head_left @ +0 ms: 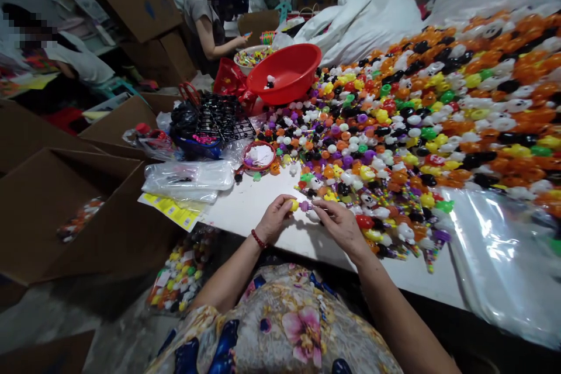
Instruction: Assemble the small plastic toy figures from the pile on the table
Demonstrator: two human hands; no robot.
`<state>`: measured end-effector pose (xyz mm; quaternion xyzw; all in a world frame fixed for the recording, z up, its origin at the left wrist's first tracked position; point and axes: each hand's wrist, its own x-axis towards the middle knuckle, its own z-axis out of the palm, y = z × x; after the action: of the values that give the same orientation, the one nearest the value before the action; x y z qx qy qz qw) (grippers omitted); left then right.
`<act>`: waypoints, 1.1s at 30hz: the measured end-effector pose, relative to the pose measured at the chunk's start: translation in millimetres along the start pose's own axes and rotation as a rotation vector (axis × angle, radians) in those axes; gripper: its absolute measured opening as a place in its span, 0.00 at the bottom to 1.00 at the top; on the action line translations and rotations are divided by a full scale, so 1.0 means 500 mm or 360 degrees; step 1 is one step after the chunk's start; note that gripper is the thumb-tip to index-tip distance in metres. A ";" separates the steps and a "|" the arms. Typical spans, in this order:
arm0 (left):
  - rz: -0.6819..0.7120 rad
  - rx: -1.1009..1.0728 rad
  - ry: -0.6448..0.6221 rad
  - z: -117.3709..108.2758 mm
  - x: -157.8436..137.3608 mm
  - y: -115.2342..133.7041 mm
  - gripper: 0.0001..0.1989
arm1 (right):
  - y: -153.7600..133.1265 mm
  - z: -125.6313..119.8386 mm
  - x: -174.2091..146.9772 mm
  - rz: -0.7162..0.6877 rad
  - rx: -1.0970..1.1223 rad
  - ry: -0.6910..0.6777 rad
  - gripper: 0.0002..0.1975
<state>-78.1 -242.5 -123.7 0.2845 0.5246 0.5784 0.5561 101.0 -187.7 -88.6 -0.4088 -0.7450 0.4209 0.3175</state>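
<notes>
My left hand (274, 220), with a red bead bracelet on the wrist, pinches a small yellow plastic piece (294, 205) above the white table (245, 210). Right against it is a purple ribbed piece (305, 205), gripped from the other side by the closed fingertips of my right hand (339, 223). Whether the two pieces are joined I cannot tell. Just beyond and to the right of my hands spreads a big heap of small plastic figures (350, 158) in orange, white, black, yellow, purple and green.
A red basin (284, 76) tilts at the heap's far edge, near a small red basket (258, 156). Clear plastic bags lie at left (188, 178) and right (504, 263). Open cardboard boxes (83, 210) stand at left, a filled bag (177, 280) below. A co-worker (208, 23) works behind.
</notes>
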 end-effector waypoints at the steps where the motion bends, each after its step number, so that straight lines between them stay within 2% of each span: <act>1: -0.0002 0.0034 -0.0043 0.000 -0.001 -0.001 0.20 | 0.001 0.000 -0.001 0.0013 0.0009 -0.0027 0.14; 4: 0.0022 0.0126 -0.0132 0.002 -0.005 -0.006 0.22 | 0.002 0.010 -0.003 0.0038 0.0056 -0.0074 0.14; 10: 0.0073 0.0284 -0.0143 0.013 -0.012 -0.002 0.25 | 0.009 0.046 -0.008 0.0139 0.0276 0.0055 0.16; 16: 0.0021 0.0419 -0.0289 0.000 -0.011 0.000 0.25 | 0.026 0.059 -0.018 0.0218 0.0368 -0.0174 0.15; 18: -0.0033 0.0355 -0.0257 0.004 -0.013 -0.008 0.25 | 0.030 0.068 -0.021 0.0249 0.0388 -0.0114 0.15; 22: -0.0103 0.0140 -0.0051 0.019 -0.013 -0.013 0.24 | 0.031 0.081 -0.016 0.0263 0.0408 0.0096 0.17; 25: -0.0012 0.0141 0.0052 0.023 0.000 0.001 0.22 | 0.033 0.069 -0.002 0.0338 0.0515 0.0056 0.20; 29: 0.0014 0.0068 0.0094 0.021 0.015 0.016 0.22 | 0.035 0.051 0.010 0.0412 0.0563 0.0005 0.22; 33: 0.0011 0.0194 0.0111 0.026 0.005 0.001 0.21 | 0.031 0.066 -0.002 0.0324 0.0449 0.0071 0.19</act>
<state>-66.9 -236.3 -120.2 0.2994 0.5769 0.5569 0.5171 80.0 -195.6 -117.1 -0.4427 -0.6261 0.5419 0.3439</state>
